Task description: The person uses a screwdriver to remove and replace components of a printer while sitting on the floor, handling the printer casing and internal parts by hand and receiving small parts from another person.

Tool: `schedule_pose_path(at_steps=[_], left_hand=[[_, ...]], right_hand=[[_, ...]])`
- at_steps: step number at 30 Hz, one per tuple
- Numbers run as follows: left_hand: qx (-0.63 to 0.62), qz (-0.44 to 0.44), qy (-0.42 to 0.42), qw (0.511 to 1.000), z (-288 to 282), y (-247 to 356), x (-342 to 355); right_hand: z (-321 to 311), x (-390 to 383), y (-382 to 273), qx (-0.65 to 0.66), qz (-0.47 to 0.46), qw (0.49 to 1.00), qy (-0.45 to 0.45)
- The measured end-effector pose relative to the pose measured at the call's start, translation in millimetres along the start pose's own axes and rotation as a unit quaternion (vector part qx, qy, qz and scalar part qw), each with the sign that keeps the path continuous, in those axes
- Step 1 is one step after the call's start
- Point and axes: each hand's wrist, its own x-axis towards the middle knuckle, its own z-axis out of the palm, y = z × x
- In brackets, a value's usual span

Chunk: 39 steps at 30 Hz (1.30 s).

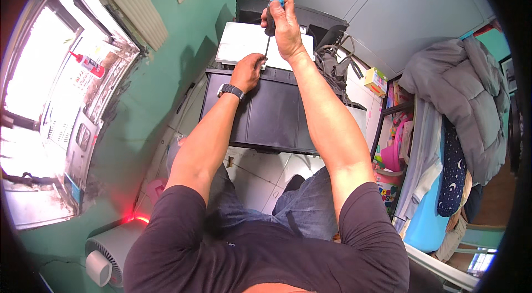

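My right hand is closed around a screwdriver with a black handle and a blue end. The thin shaft points down to a small metal piece at the near edge of a white panel. Right beside the tip, the fingers of my left hand are pinched together. What they grip is too small to make out. A dark watch is on my left wrist. Under my left hand stands a black box-like cabinet, and the white panel lies just beyond its near top edge.
Behind the panel lies a black casing, with a heap of black cables to its right. A small yellow box is on the floor near grey cabinet doors. Clothes and a grey jacket hang at the right. A fan-like appliance is lower left.
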Motion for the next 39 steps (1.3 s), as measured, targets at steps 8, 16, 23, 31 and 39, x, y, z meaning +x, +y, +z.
schedule_pose_path(at_steps=[8, 16, 23, 31, 39], left_hand=[[-0.006, 0.002, -0.009, 1.0, -4, -1, 1], [0.017, 0.028, -0.017, 0.999, -6, -7, 2], [-0.016, 0.052, -0.022, 0.998, -9, -5, 5], [-0.118, -0.016, -0.012, 0.993, -22, 25, 19], [-0.015, -0.004, 0.022, 1.0, -25, 21, 26]], right_hand=[[0, -4, 14, 0.024, -0.004, 1.0, -0.003], [1, -8, 10, 0.007, -0.006, 1.0, 0.022], [6, 0, 9, -0.011, -0.013, 0.992, 0.128], [-13, 27, 14, 0.077, 0.066, 0.994, -0.046], [-8, 23, -19, -0.374, -0.077, 0.924, -0.003]])
